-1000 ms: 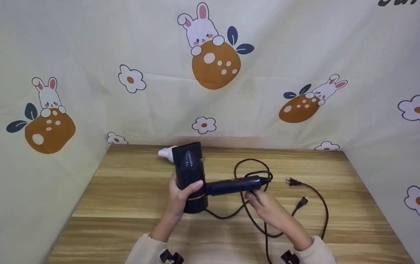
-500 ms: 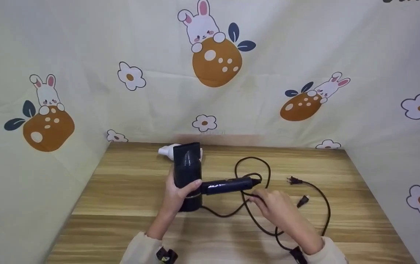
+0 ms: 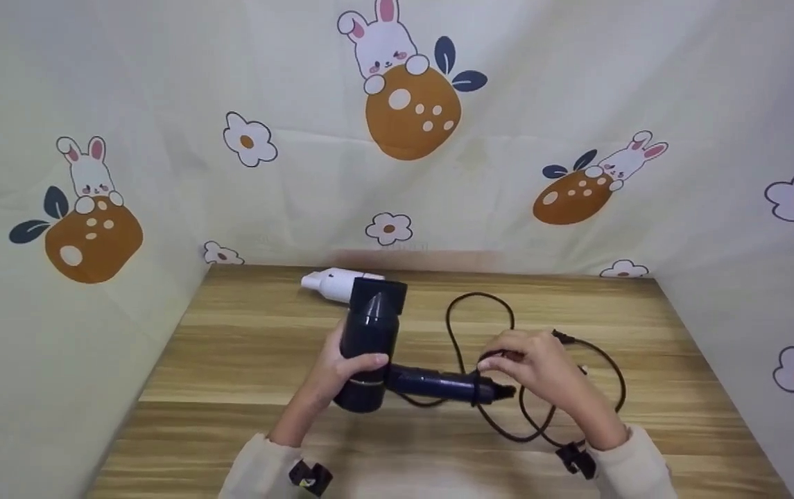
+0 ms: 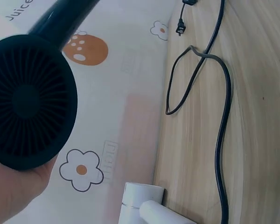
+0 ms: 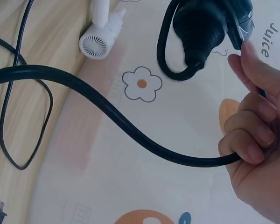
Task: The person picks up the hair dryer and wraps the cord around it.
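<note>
In the head view my left hand (image 3: 331, 371) grips the barrel of a black hair dryer (image 3: 369, 339), thumb across its front. The flat nozzle points away from me and the handle (image 3: 431, 383) stretches to the right. My right hand (image 3: 535, 364) holds the dryer's black cord beside the handle's end; one loop of it crosses the handle there. Curled fingers enclose the cord (image 5: 130, 133) in the right wrist view, while thumb and forefinger are near the handle's end. The round rear grille (image 4: 25, 101) faces the left wrist camera.
A white hair dryer (image 3: 338, 284) lies at the back of the wooden table (image 3: 244, 346), partly behind the black one. Loose cord loops spread over the right side, with a two-prong plug (image 3: 563, 337) near my right hand. A printed cloth (image 3: 299, 187) hangs behind.
My right hand has risen from below the handle to above its end, bringing the cord across it. The black dryer has shifted slightly right and its handle now slopes down.
</note>
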Demonstrator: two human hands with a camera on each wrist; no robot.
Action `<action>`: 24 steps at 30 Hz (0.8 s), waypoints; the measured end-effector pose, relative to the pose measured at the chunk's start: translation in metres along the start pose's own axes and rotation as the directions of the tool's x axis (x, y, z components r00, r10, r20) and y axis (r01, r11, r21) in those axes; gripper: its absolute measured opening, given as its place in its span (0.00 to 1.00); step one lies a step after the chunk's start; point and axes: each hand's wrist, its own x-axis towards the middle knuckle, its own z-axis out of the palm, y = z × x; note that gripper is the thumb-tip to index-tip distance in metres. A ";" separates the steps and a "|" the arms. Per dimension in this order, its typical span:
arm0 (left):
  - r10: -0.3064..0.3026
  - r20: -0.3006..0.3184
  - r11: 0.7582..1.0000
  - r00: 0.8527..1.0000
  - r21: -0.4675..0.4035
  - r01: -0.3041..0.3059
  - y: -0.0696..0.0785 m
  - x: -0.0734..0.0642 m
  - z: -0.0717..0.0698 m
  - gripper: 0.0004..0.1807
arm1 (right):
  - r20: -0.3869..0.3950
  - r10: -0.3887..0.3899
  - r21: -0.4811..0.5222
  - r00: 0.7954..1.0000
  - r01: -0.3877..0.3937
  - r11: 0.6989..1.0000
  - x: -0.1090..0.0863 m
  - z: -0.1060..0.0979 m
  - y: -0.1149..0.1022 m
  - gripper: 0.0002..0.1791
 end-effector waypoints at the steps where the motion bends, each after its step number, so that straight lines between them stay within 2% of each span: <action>1: -0.010 0.016 1.000 1.000 -0.020 0.011 0.001 -0.001 0.000 0.35 | 0.023 0.027 0.063 0.999 -0.028 0.998 0.000 0.000 0.001 0.05; 4: -0.024 0.056 0.997 0.998 -0.066 0.027 0.003 -0.003 0.000 0.35 | 0.061 0.082 0.219 0.995 -0.094 0.971 0.001 0.000 0.007 0.05; 6: -0.017 0.078 0.996 0.997 -0.083 0.023 0.004 -0.004 0.000 0.34 | 0.070 0.092 0.288 0.993 -0.108 0.951 0.001 0.001 0.011 0.05; 10: -0.011 0.133 0.991 0.991 -0.128 0.028 0.006 -0.005 0.001 0.31 | 0.098 0.102 0.361 0.990 -0.131 0.923 -0.001 0.005 0.020 0.05; 12: -0.020 0.150 0.984 0.988 -0.174 0.047 0.007 -0.007 0.002 0.30 | 0.137 0.136 0.408 0.981 -0.181 0.895 -0.002 0.007 0.023 0.06; 16: -0.055 0.137 0.956 0.989 -0.277 0.092 0.007 -0.010 0.004 0.26 | 0.187 0.156 0.479 0.970 -0.229 0.847 -0.004 0.011 0.026 0.08; 20: -0.087 0.069 0.930 0.994 -0.351 0.105 0.006 -0.012 0.008 0.23 | 0.197 0.147 0.531 0.969 -0.231 0.815 -0.005 0.015 0.025 0.10; 22: -0.097 0.024 0.925 0.995 -0.367 0.099 0.006 -0.011 0.010 0.22 | 0.181 0.119 0.523 0.976 -0.198 0.829 -0.006 0.018 0.023 0.09; 24: -0.105 -0.017 0.921 0.994 -0.378 0.091 0.006 -0.011 0.011 0.22 | 0.158 0.085 0.466 0.984 -0.150 0.872 -0.007 0.021 0.020 0.07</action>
